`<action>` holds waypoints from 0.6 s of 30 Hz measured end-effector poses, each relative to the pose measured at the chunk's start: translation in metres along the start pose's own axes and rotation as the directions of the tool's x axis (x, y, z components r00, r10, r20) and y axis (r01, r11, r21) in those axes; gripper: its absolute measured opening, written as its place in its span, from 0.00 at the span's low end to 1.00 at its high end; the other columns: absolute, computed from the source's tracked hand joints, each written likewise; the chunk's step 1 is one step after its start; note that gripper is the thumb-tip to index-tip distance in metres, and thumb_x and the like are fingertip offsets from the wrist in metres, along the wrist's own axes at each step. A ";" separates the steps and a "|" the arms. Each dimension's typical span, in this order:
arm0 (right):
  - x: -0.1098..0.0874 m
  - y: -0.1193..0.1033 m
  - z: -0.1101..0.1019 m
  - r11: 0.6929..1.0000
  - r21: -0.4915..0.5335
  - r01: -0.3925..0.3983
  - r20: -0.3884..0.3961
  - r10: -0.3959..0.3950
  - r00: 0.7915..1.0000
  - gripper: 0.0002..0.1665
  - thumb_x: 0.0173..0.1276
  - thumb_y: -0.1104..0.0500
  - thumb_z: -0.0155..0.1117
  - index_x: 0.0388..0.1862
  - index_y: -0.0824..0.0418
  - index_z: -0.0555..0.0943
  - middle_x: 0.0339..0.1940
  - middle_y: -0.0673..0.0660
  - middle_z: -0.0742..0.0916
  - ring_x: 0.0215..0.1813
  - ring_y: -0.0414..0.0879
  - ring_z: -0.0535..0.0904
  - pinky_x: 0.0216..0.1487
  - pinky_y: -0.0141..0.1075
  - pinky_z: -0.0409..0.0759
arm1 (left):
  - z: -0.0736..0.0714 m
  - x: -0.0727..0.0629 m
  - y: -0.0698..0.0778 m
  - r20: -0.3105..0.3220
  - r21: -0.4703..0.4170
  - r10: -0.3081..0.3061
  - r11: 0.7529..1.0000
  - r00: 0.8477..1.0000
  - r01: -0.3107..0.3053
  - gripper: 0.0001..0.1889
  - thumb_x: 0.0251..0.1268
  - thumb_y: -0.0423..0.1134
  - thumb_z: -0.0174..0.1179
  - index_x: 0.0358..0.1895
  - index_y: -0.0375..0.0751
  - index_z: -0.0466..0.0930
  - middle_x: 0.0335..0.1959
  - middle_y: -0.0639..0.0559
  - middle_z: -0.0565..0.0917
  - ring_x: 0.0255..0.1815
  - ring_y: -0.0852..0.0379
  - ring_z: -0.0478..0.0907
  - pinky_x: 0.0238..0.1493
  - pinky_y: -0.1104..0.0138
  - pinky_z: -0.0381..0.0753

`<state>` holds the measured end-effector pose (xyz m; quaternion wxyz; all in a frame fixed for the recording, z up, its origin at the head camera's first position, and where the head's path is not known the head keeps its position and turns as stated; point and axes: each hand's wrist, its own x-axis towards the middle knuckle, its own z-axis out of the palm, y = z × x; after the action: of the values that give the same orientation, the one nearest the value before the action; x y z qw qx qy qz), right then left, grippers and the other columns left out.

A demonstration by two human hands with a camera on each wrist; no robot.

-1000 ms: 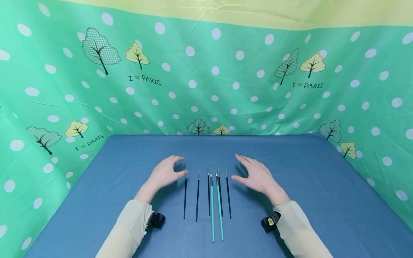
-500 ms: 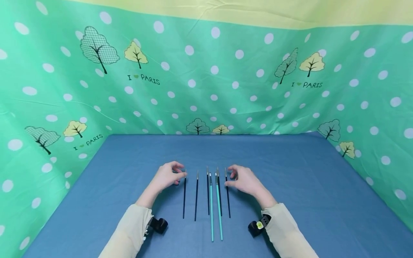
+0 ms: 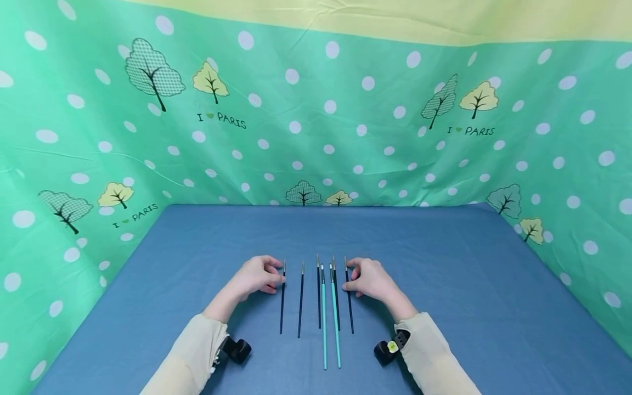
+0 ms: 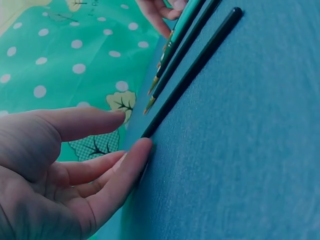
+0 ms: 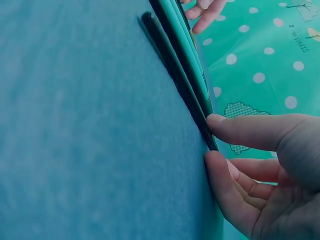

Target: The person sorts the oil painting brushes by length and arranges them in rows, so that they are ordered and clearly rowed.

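Observation:
Several thin dark paintbrushes and two longer teal ones lie side by side on the blue cloth in the head view. My left hand (image 3: 258, 275) is at the bristle end of the leftmost dark paintbrush (image 3: 282, 310). In the left wrist view one fingertip (image 4: 142, 147) is right at this brush, while the thumb (image 4: 112, 120) stays apart from it. My right hand (image 3: 371, 280) is at the upper part of the rightmost dark paintbrush (image 3: 351, 315). Seen from the right wrist, thumb and forefinger sit at that brush with a gap between them.
Between the hands lie another dark paintbrush (image 3: 300, 310), a teal paintbrush (image 3: 324, 329) and a second teal paintbrush (image 3: 337, 329), close to further dark ones. Blue cloth (image 3: 444, 247) covers the table. A green dotted curtain (image 3: 316, 82) stands behind and at the sides.
Both hands have come down to the outer brushes, and their fingers have bent in. The right hand has moved left to its brush. The brushes lie as before.

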<state>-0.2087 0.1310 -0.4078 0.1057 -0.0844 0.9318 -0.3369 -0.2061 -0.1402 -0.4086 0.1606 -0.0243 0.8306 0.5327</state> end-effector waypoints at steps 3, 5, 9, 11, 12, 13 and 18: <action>0.000 0.000 0.001 1.000 0.012 -0.014 -0.003 0.014 1.000 0.35 0.49 0.60 0.72 0.57 0.65 0.72 0.25 0.52 0.77 0.16 0.42 0.76 0.27 0.32 0.77 | 0.002 -0.001 0.001 0.020 -0.005 -0.001 1.000 1.000 0.001 0.23 0.51 0.30 0.64 0.54 0.32 0.72 0.30 0.44 0.75 0.24 0.54 0.79 0.27 0.64 0.84; -0.001 -0.001 0.002 1.000 0.022 -0.017 -0.005 0.017 1.000 0.35 0.49 0.60 0.72 0.57 0.66 0.72 0.25 0.52 0.77 0.16 0.42 0.76 0.27 0.32 0.77 | 0.004 -0.002 0.002 0.021 -0.005 -0.003 1.000 1.000 0.003 0.24 0.50 0.29 0.64 0.54 0.31 0.71 0.30 0.44 0.74 0.24 0.53 0.78 0.27 0.64 0.84; -0.002 -0.002 0.002 0.999 0.032 -0.018 -0.013 0.018 1.000 0.34 0.49 0.63 0.71 0.57 0.66 0.73 0.25 0.52 0.77 0.16 0.41 0.77 0.27 0.32 0.77 | 0.006 -0.003 0.006 0.004 0.014 0.005 1.000 1.000 -0.005 0.25 0.50 0.27 0.64 0.55 0.31 0.71 0.30 0.45 0.73 0.23 0.54 0.77 0.26 0.64 0.84; -0.002 -0.002 0.002 0.999 0.043 -0.026 -0.015 0.027 1.000 0.33 0.49 0.65 0.70 0.57 0.66 0.73 0.24 0.53 0.77 0.16 0.41 0.77 0.26 0.31 0.78 | 0.007 -0.003 0.006 0.000 0.020 0.010 1.000 1.000 -0.010 0.25 0.49 0.27 0.64 0.55 0.30 0.71 0.30 0.45 0.72 0.23 0.54 0.77 0.26 0.65 0.84; -0.002 -0.001 0.003 0.999 0.046 -0.028 -0.015 0.029 0.999 0.32 0.49 0.65 0.69 0.57 0.66 0.73 0.24 0.53 0.77 0.16 0.40 0.77 0.26 0.31 0.78 | 0.008 -0.004 0.006 -0.003 0.021 0.014 1.000 1.000 -0.014 0.26 0.49 0.27 0.64 0.55 0.30 0.71 0.30 0.45 0.72 0.23 0.54 0.76 0.26 0.65 0.84; -0.001 -0.001 0.003 0.998 0.051 -0.029 -0.015 0.030 0.999 0.32 0.50 0.66 0.69 0.57 0.66 0.73 0.24 0.53 0.77 0.16 0.40 0.77 0.25 0.31 0.78 | 0.008 -0.004 0.005 -0.006 0.020 0.016 1.000 1.000 -0.016 0.26 0.49 0.26 0.64 0.55 0.30 0.71 0.30 0.45 0.72 0.23 0.54 0.76 0.26 0.65 0.84; -0.001 0.000 0.003 0.997 0.072 -0.036 -0.019 0.038 0.999 0.31 0.50 0.69 0.66 0.57 0.66 0.73 0.24 0.54 0.77 0.16 0.41 0.77 0.23 0.31 0.78 | 0.011 -0.004 0.003 -0.023 0.024 0.029 0.999 0.999 -0.028 0.26 0.48 0.26 0.65 0.54 0.30 0.71 0.29 0.45 0.72 0.22 0.54 0.76 0.25 0.65 0.84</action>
<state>-0.2072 0.1293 -0.4097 0.1052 -0.0597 0.9216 -0.3687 -0.2002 -0.1297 -0.4092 0.1436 -0.0168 0.8388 0.5249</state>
